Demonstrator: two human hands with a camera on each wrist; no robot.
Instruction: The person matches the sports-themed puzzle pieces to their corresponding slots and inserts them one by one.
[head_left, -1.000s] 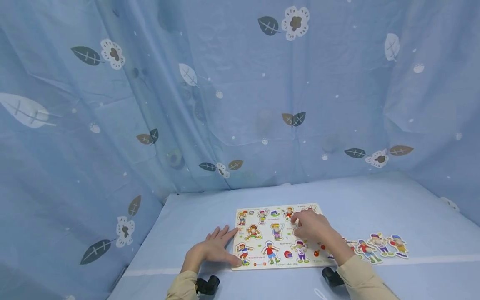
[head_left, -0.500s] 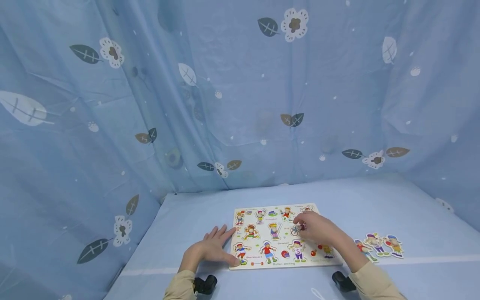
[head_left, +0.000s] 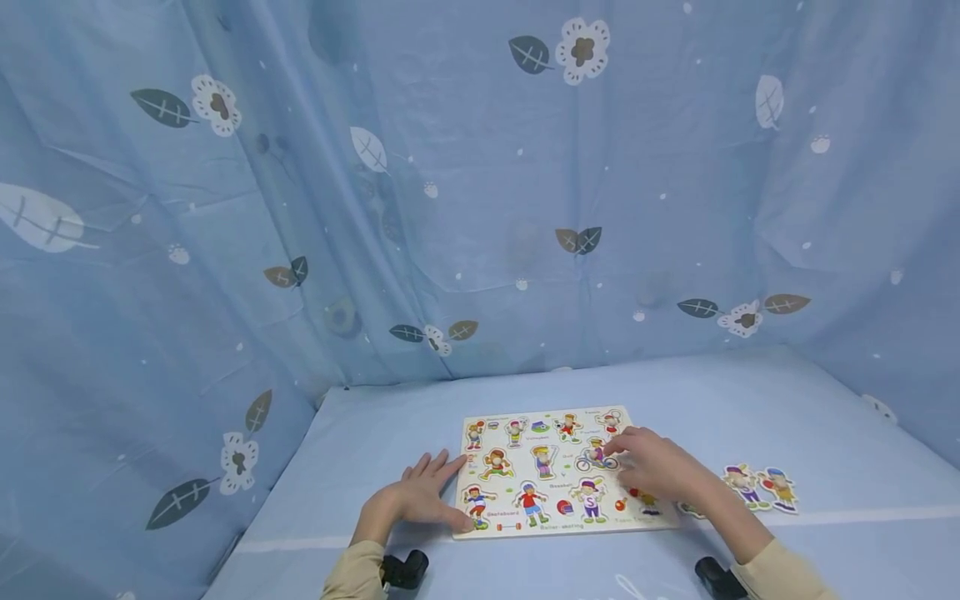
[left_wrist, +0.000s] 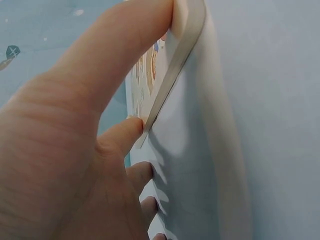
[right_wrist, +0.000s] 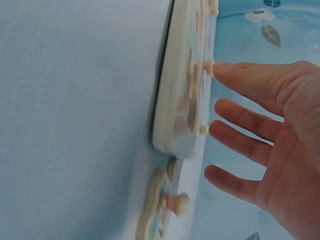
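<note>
A wooden peg puzzle board (head_left: pixel 525 534) with sports figures lies flat. My left hand (head_left: pixel 412 500) is spread at its left edge, the thumb resting on the near left corner; in the left wrist view the index finger meets the board's edge (left_wrist: pixel 172 72). My right hand (head_left: pixel 663 468) hovers over the board's right side with loosely bent, parted fingers, holding nothing. The cyclist piece (head_left: pixel 596 455) sits in the board beside its fingertips. In the right wrist view, the thumb (right_wrist: pixel 240 75) is close to a small knob (right_wrist: pixel 208 67); contact is unclear.
Loose figure pieces lie right of the board: one in a purple cap (head_left: pixel 745 486), another in a blue cap (head_left: pixel 780 490), and one mostly behind the right forearm. In the right wrist view a knobbed piece (right_wrist: pixel 155 207) lies beside the board. A patterned blue curtain (head_left: pixel 480 317) stands behind.
My right hand has let go of the cyclist piece, now seated in the board, and shifted right, its fingers parting. My left hand stays at the board's left edge.
</note>
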